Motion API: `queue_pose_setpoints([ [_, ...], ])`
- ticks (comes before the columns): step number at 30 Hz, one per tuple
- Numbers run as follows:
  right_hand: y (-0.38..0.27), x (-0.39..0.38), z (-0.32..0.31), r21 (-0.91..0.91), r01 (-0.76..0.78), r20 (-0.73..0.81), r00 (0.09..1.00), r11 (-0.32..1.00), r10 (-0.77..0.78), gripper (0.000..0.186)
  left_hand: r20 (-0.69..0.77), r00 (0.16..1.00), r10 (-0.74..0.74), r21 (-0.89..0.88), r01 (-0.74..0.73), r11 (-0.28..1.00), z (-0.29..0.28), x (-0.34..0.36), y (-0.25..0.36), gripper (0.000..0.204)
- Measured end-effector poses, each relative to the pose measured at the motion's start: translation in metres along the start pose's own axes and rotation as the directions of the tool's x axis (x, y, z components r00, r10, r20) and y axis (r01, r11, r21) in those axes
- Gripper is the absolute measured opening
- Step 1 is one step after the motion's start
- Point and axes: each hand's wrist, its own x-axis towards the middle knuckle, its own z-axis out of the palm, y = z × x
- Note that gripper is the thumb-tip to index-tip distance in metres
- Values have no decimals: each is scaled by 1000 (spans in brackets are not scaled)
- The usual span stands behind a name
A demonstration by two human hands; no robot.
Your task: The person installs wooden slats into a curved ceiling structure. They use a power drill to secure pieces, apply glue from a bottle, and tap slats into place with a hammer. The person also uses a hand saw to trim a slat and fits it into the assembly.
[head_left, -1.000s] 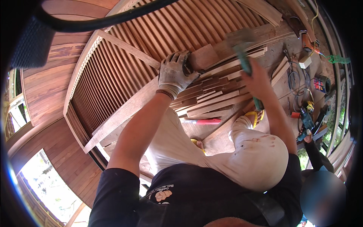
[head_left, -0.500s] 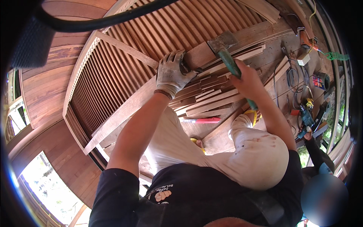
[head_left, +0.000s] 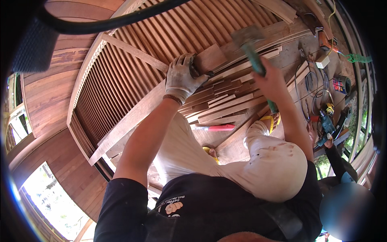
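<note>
My left hand [head_left: 183,78], in a pale work glove, is closed round a short wooden block [head_left: 213,57] lying along the thick rail of a slatted wooden panel [head_left: 201,24]. The thumb is on the near side and the fingers are over the far side. My bare right hand [head_left: 271,82] grips a hammer [head_left: 254,59] by its green handle. The hammer's heavy metal head, blurred by motion, is to the right of the block's end and apart from it. Loose wooden strips [head_left: 229,107] lie below the rail, between my two hands.
A red-handled tool [head_left: 221,128] lies by my knees. At right are a power drill [head_left: 327,124] near another person's hands [head_left: 329,142], coiled cables [head_left: 312,82], a round can [head_left: 342,85] and an orange tool [head_left: 325,41]. A black strap crosses the top left.
The hammer has moved right and up, away from the block's end, which now shows. My left hand stays in place. More of the other person's hands shows beside the drill.
</note>
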Motion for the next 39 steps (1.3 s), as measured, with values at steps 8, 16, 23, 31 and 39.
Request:
queue_pose_setpoints([
  [8,-16,-16,13,-43,85,160,984,995,-78,51,22,1000,7,-13,-7,1000,1,2,3,83],
  [16,-11,3,4,-39,-129,-93,988,991,125,49,52,998,-45,-3,45,999,-7,-1,3,85],
  [23,-15,0,-1,26,4,18,1000,1000,-5,43,41,999,-27,35,26,999,-6,-4,-7,86],
  [31,-11,-13,26,-97,50,183,983,994,-31,51,33,999,-28,30,27,999,-5,-2,-2,84],
  [39,-2,1,18,-146,15,109,994,989,1,44,-19,1000,16,-30,-17,999,-14,-7,-12,100],
])
